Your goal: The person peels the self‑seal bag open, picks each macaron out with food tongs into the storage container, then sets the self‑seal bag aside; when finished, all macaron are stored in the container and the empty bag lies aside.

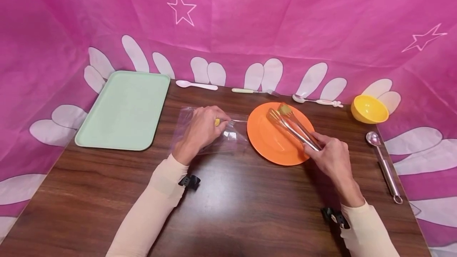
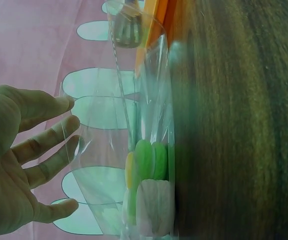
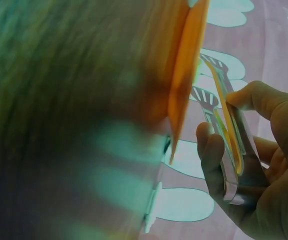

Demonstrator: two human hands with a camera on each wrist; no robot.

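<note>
My left hand (image 1: 206,125) is over a clear plastic bag (image 1: 228,146), thumb and fingertips at its raised upper edge. Inside the bag (image 2: 101,150), in the left wrist view, sit rounded green pieces (image 2: 145,159), a pale pinkish piece (image 2: 155,207) and a bit of yellow. My right hand (image 1: 332,158) grips metal tongs (image 1: 299,134), whose slotted ends reach over the orange plate (image 1: 265,146). A yellow-green piece (image 1: 285,109) shows at the tongs' far end, partly covered by them; I cannot tell whether they pinch it.
A pale green tray (image 1: 125,110) lies at the left. Along the back are a pink spoon (image 1: 196,85), a fork (image 1: 246,91) and another spoon (image 1: 314,100). The right side has a yellow bowl (image 1: 369,110) and a metal scoop (image 1: 385,167). Pink cloth (image 1: 228,23) hangs around the table.
</note>
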